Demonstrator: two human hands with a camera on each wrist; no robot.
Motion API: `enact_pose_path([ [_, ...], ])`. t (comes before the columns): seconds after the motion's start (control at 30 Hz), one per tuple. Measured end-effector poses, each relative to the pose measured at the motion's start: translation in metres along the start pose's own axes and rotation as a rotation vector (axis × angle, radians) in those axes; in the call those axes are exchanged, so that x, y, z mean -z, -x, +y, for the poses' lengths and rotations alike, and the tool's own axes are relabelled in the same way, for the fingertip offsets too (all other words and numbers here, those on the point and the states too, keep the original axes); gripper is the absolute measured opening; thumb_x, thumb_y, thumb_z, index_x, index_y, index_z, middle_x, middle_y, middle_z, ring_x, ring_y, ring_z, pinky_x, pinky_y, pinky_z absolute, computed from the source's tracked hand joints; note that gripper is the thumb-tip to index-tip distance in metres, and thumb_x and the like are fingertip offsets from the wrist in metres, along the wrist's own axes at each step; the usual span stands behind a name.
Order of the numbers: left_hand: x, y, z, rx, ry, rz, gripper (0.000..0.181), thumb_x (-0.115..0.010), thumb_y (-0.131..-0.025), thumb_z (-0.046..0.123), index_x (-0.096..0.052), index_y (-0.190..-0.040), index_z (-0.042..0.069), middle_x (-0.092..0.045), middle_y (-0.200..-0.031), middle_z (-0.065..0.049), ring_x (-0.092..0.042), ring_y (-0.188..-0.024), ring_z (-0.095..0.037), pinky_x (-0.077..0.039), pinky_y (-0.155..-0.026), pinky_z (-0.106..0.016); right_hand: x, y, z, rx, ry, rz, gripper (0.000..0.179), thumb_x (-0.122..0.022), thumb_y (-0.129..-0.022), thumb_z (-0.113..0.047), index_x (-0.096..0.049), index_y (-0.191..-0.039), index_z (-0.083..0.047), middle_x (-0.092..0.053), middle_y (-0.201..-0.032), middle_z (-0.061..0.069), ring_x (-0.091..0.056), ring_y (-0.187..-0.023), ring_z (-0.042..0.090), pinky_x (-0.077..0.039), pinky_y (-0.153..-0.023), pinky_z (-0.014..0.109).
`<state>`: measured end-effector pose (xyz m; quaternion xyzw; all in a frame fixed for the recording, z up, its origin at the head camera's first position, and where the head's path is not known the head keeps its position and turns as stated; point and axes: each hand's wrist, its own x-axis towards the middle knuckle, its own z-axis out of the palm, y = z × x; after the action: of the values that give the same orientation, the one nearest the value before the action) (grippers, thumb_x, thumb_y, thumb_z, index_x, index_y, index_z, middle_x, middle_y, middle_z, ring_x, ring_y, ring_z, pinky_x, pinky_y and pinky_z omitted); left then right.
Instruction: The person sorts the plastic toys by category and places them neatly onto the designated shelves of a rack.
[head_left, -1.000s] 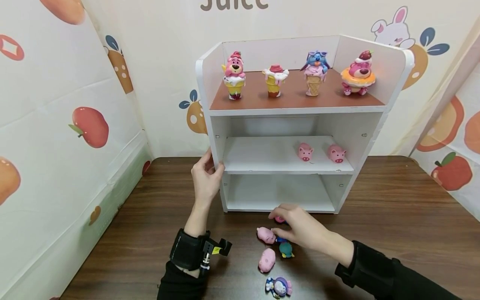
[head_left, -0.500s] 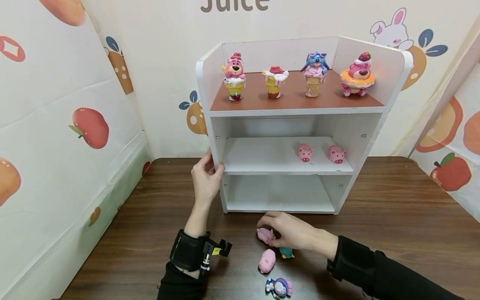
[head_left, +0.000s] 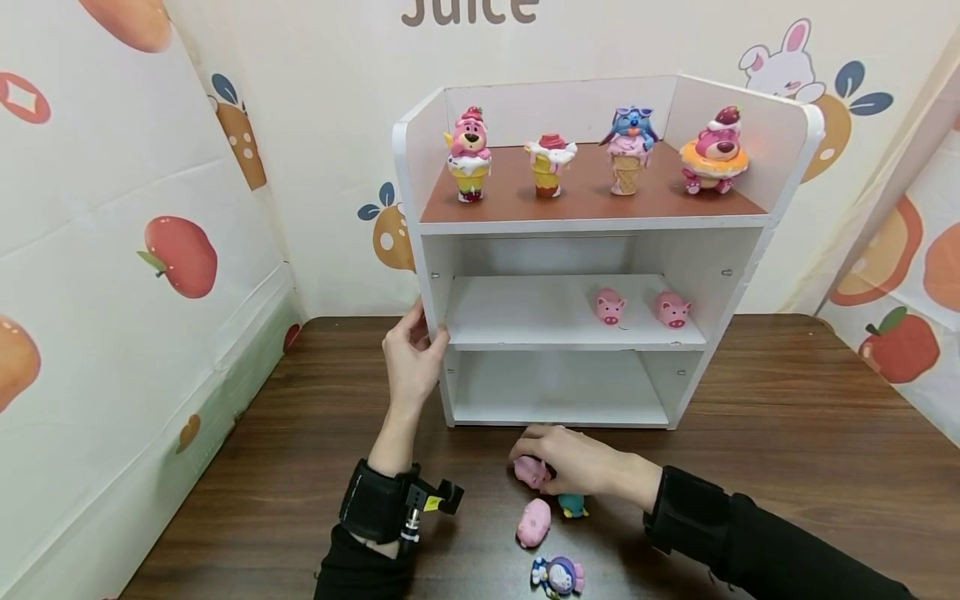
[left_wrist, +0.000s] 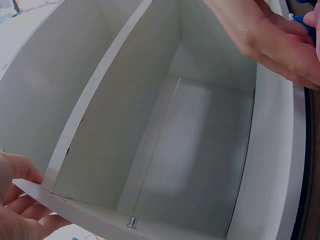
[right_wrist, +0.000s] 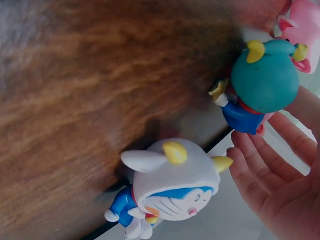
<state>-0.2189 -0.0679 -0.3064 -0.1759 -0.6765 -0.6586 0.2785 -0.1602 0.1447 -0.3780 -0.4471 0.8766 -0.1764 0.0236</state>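
Note:
My left hand grips the left side panel of a small white shelf unit. In the left wrist view its fingers bend around the panel's edge. In front of the unit, my right hand pinches a pink pig figurine lying on the table. The fingers partly cover the pig. The right wrist view has a teal-hooded figurine close to the fingers, and a white-hooded figurine lower down. A second pink pig and a purple-hooded figurine lie nearer the camera.
Several ice-cream-style figurines, among them a blue one, stand on the brown top shelf. Two pig heads, one at the right, face forward on the middle shelf. Printed sheets surround the wooden table.
My right hand has moved left and slightly nearer, from the figurines by the shelf unit onto the pink pig, and its fingers have come around it. The left hand keeps its place.

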Motion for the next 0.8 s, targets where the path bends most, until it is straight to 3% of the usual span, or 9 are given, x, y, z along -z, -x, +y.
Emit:
enact_pose_path([
  [0.17,-0.001,0.003,0.016,0.009,-0.008,-0.004,0.046,-0.049,-0.074,-0.016,-0.048,-0.119,-0.013,-0.053,-0.111,-0.029,-0.054,-0.096,-0.04,-0.045,-0.075,-0.045,0.0,-0.002,0.001,0.007,-0.035,-0.035,0.047,-0.071,-0.062,0.003,-0.06,-0.106,-0.007,-0.054,-0.097,0.0,-0.049,-0.082,0.007,-0.042,-0.066,0.016],
  [0.8,-0.001,0.003,0.017,-0.002,-0.014,-0.01,0.045,-0.049,-0.075,-0.015,-0.048,-0.119,-0.012,-0.053,-0.112,-0.029,-0.054,-0.095,-0.04,-0.045,-0.075,-0.046,0.004,0.0,0.001,-0.059,-0.087,-0.005,0.04,-0.072,-0.067,-0.001,-0.059,-0.104,-0.004,-0.056,-0.095,0.001,-0.051,-0.082,0.006,-0.044,-0.069,0.019],
])
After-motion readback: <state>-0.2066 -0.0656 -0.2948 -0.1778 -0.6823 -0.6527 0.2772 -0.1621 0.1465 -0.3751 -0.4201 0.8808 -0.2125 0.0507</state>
